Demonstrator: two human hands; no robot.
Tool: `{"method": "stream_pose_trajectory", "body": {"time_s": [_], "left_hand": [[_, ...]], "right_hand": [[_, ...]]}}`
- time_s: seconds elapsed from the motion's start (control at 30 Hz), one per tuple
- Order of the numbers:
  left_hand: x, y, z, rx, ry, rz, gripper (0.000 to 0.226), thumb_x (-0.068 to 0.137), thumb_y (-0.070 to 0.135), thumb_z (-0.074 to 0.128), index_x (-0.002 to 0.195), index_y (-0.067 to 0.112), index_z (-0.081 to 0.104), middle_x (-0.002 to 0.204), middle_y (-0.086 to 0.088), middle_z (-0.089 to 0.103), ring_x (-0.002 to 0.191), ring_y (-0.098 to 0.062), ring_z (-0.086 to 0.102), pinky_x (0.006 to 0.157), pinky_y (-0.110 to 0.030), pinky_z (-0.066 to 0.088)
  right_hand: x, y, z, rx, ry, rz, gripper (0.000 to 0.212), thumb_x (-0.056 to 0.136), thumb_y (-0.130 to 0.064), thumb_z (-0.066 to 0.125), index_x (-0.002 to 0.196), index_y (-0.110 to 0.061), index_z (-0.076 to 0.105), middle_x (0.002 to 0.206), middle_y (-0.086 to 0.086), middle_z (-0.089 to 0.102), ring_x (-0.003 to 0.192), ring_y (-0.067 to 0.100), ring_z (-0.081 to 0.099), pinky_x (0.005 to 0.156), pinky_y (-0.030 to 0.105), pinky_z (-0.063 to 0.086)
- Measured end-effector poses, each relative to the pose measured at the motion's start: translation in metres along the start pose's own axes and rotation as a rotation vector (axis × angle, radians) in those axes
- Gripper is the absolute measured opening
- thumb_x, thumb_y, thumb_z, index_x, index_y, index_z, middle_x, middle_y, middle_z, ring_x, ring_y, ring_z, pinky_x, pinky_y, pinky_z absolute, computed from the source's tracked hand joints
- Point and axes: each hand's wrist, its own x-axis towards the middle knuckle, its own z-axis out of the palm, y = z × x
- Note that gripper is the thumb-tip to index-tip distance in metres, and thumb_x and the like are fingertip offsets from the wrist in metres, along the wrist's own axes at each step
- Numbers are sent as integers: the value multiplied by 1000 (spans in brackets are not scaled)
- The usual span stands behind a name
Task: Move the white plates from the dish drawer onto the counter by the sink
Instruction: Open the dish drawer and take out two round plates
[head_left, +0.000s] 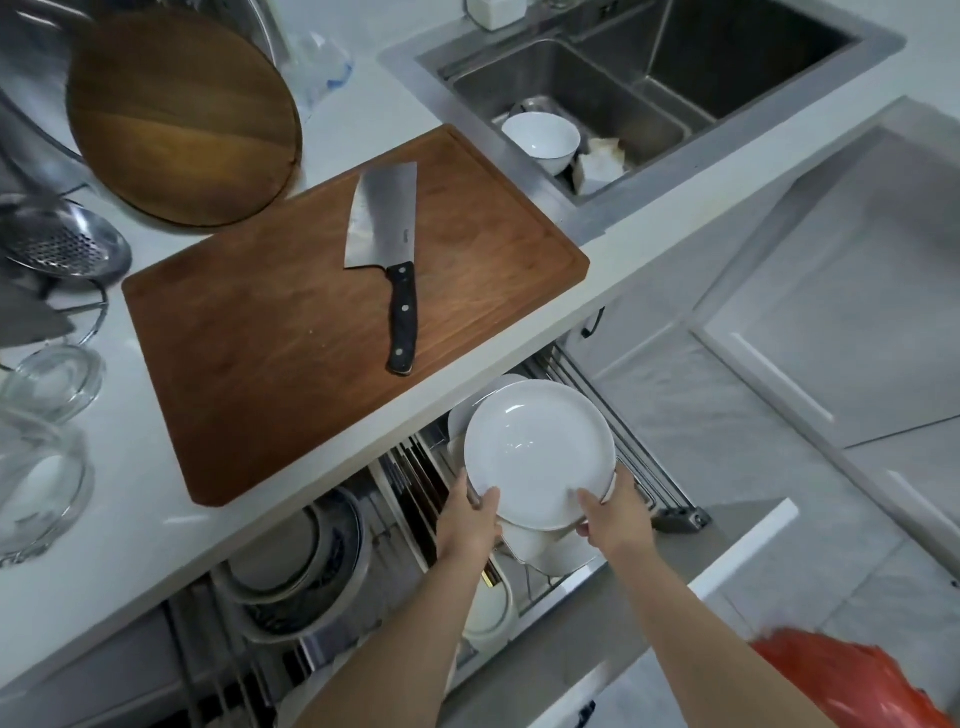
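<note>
White glazed plates (540, 452), a small stack by the look of the doubled rim at its right edge, sit in our two hands above the open drawer (670, 506), just below the counter (613, 244) edge. The count is unclear.

Grip: left hand (467, 525) pinches the near-left rim, thumb on top, fingers curled under. Right hand (613, 519) does the same at the near-right rim. Both holds sit on the near side only; the far half of the stack is unsupported.

Risks, as we judge them:
- The stack tips away from us if either thumb slips on the smooth glaze, and the plates slide off each other.
- The far rim strikes the underside or lip of the counter on the way up, since the stack is partly beneath the overhang.
- More dishes (530, 543) stand in the drawer directly below the stack; a dropped plate breaks them too.
- On the counter, the board (291, 353) carries a cleaver (382, 228), so free space toward the sink (675, 150) is narrow. A plate set half on the board rocks.
</note>
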Motion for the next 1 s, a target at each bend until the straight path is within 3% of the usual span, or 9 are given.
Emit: {"method": "stream_pose_trajectory", "body": {"time_s": [0.1, 0.27, 0.37, 0.47, 0.53, 0.63, 0.8, 0.9, 1.0], "left_hand": [[4, -2, 2, 12, -9, 3, 65, 90, 15, 57, 146, 29, 29, 81, 10, 52, 71, -13, 62, 61, -23, 55], [4, -2, 3, 29, -4, 13, 66, 88, 9, 55, 145, 30, 31, 76, 10, 53, 73, -22, 64, 66, -30, 58], [5, -3, 0, 35, -16, 9, 68, 86, 14, 60, 145, 31, 32, 102, 0, 60, 94, -26, 66, 85, -41, 58], [5, -4, -4, 37, -43, 9, 70, 85, 17, 62, 145, 32, 31, 125, -8, 57, 108, -27, 61, 88, -41, 57], [3, -3, -6, 46, -60, -2, 70, 86, 17, 61, 146, 34, 28, 130, -9, 55, 109, -27, 60, 82, -34, 59], [1, -1, -9, 54, -83, -17, 66, 90, 21, 57, 146, 34, 26, 131, -14, 54, 107, -31, 63, 56, -15, 56], [8, 3, -6, 111, 9, -28, 59, 91, 38, 51, 145, 31, 29, 135, -12, 53, 113, -31, 61, 92, -44, 54], [14, 9, 3, 94, 2, -64, 49, 91, 33, 52, 138, 24, 40, 116, -9, 60, 97, -32, 66, 78, -41, 59], [16, 14, 8, 83, 11, -106, 41, 93, 26, 52, 132, 16, 44, 103, -12, 59, 66, -24, 64, 54, -32, 58]], "right_hand": [[-5, -2, -1, 45, -26, 10, 56, 85, -18, 57, 135, -24, 31, 95, 5, 59, 51, 26, 65, 52, 32, 52], [-8, -3, -2, 73, -8, 10, 59, 83, -7, 49, 135, -27, 30, 73, 9, 62, 46, 28, 65, 57, 44, 59], [-12, -5, -7, 131, -31, 42, 59, 83, -2, 48, 136, -25, 33, 71, 16, 66, 51, 32, 67, 48, 37, 58], [-17, -7, -11, 193, -35, 74, 64, 83, -2, 49, 139, -28, 31, 88, 25, 66, 57, 36, 68, 45, 34, 57], [-20, -7, -12, 237, -27, 76, 66, 83, -1, 50, 140, -29, 32, 103, 24, 63, 59, 36, 67, 45, 34, 57], [-23, -4, -12, 310, -17, 78, 64, 84, -1, 51, 139, -30, 35, 106, 21, 62, 55, 32, 64, 46, 33, 58], [-25, 0, -27, 334, 26, 37, 61, 82, 1, 48, 136, -28, 40, 81, 5, 59, 61, 34, 62, 48, 32, 56], [-24, 0, -39, 322, 63, -27, 58, 82, 1, 46, 131, -31, 42, 88, 7, 61, 62, 33, 61, 59, 41, 59], [-23, -1, -48, 346, 95, -57, 55, 84, 0, 45, 129, -30, 41, 100, 10, 61, 76, 37, 63, 54, 37, 57]]}}
